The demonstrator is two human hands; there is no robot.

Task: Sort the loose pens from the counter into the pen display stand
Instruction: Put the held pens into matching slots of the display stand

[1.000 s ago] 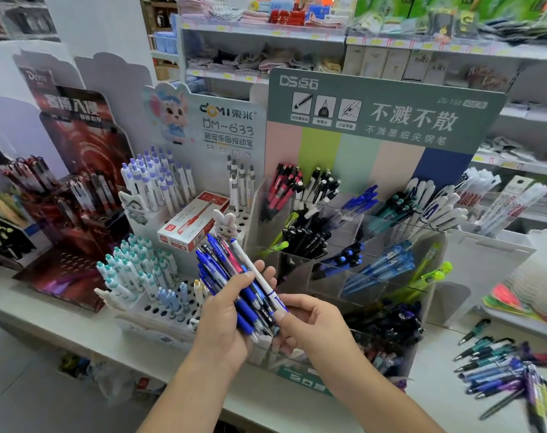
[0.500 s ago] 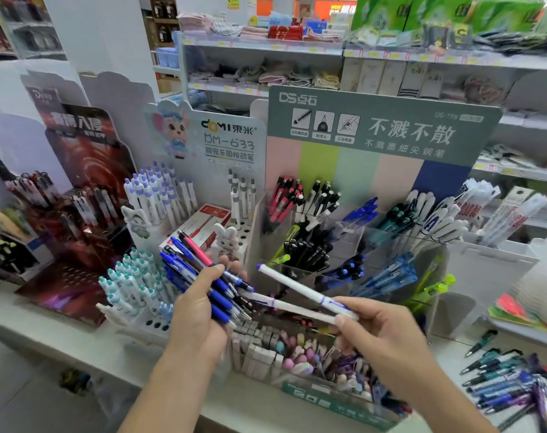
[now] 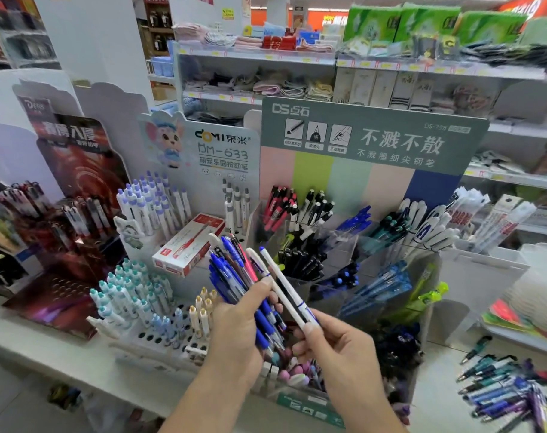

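Observation:
My left hand [image 3: 234,335] grips a bundle of mostly blue pens [image 3: 231,276], fanned upward in front of the displays. My right hand [image 3: 334,348] pinches two white pens [image 3: 281,282] by their lower ends, their tips leaning up and left against the bundle. Behind them stands the clear multi-compartment pen display stand [image 3: 344,245] with a green header, holding red, black, blue, teal and white pens. Several loose pens [image 3: 503,392] lie on the white counter at the lower right.
A white peg-hole display [image 3: 159,332] with pastel pens and a red-and-white pen box [image 3: 188,245] stands left of the hands. A dark red display [image 3: 63,214] is at far left. Shop shelves run behind. A white bin [image 3: 544,295] sits at right.
My right hand pulled two white pens out of the bundle to the right, then swung them upright and back close against the bundle. The left hand rose slightly with its pens.

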